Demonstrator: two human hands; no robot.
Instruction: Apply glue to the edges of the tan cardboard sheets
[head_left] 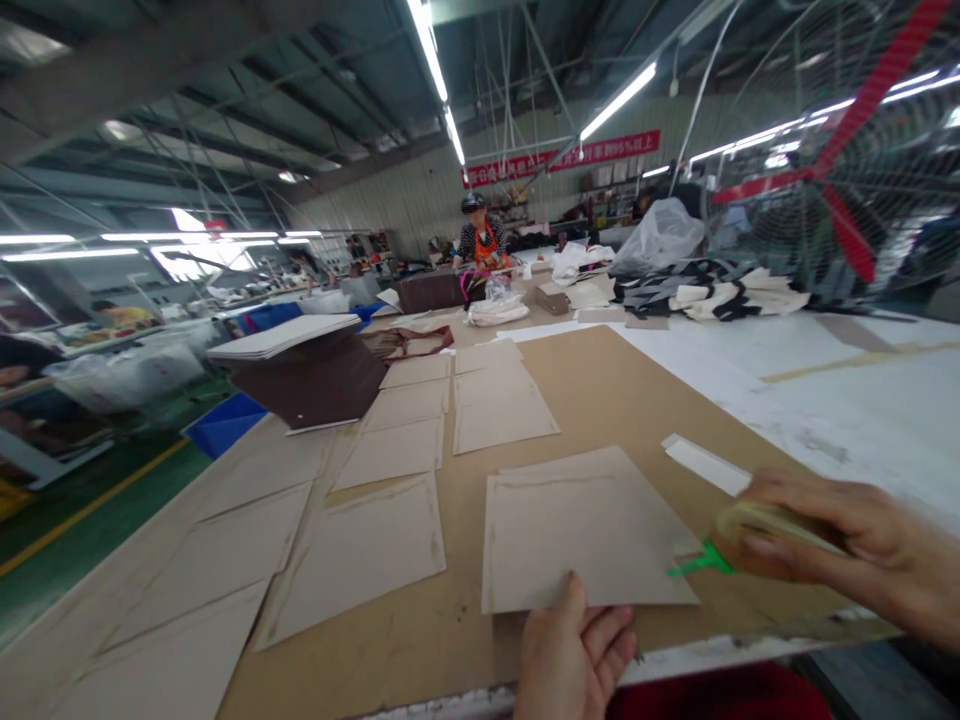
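Observation:
At the near edge of the table, my left hand [574, 650] grips a flat grey-beige panel [577, 540], thumb on top and fingers curled below its front edge. A second sheet edge shows just behind that panel. My right hand [832, 540] is wrapped around a yellowish squeeze bottle, probably glue [750, 530], tilted with its green nozzle [701, 563] at the panel's right side. Brownish streaks run along the panel's far edge. A narrow white strip [705, 463] lies just beyond my right hand.
Rows of similar panels [367, 550] cover the left and middle of the brown-topped table [592, 390]. A dark brown stack [315, 380] with pale boards on top stands at the left edge. Dark fabric pieces [697, 285] lie far right, near a large fan [817, 170]. A person [481, 240] stands at the far end.

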